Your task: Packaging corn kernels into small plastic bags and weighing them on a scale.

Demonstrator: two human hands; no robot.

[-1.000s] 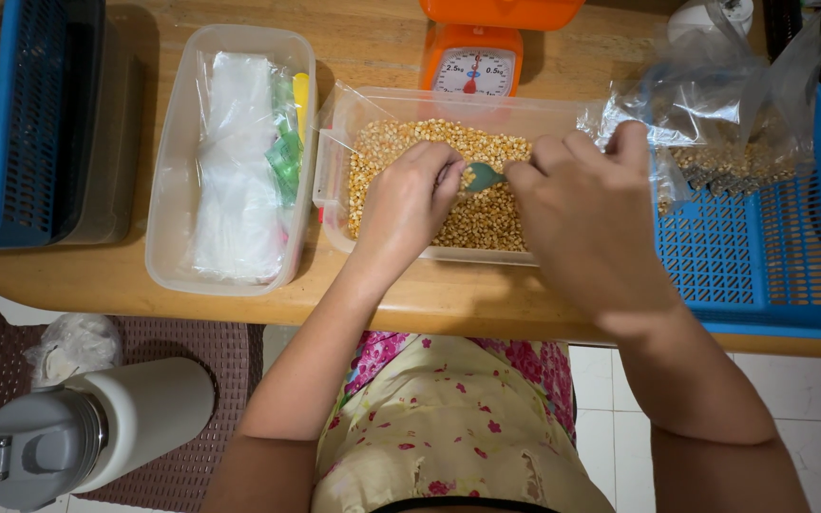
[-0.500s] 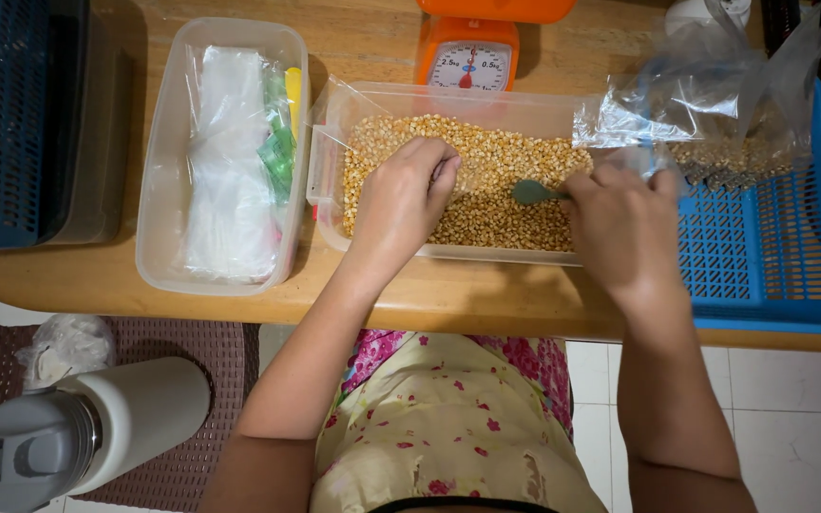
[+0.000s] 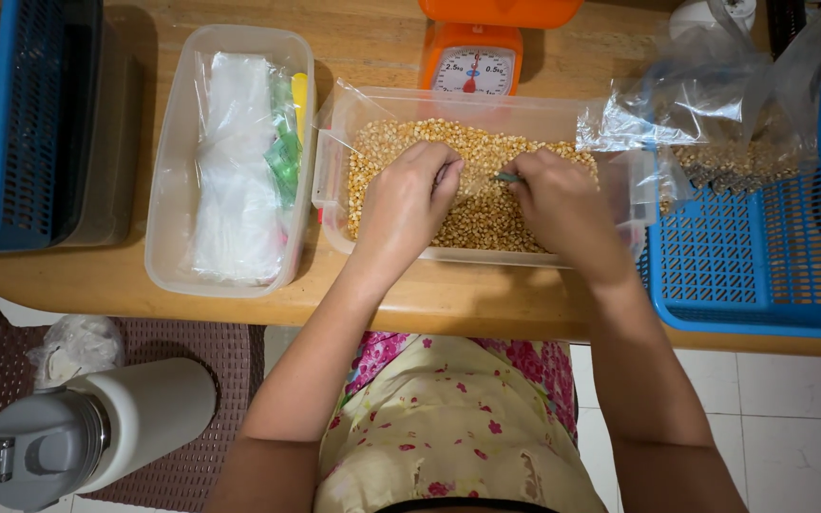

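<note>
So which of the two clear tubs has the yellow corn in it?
The clear tub in the middle, right under both hands, just in front of the orange scale. It holds yellow kernels. The other tub, further left, holds only folded plastic bags.

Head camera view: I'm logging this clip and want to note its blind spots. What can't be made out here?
- Green tool in the right hand: only a sliver shows; the hand hides the rest.
- Left hand: curled fingers hide whatever it holds, over the corn kernels.
- Orange scale: top cut off by the upper edge.
- Clear bags in the blue basket: crumpled plastic blurs the contents.
- Left blue basket: inside in shadow.
</note>
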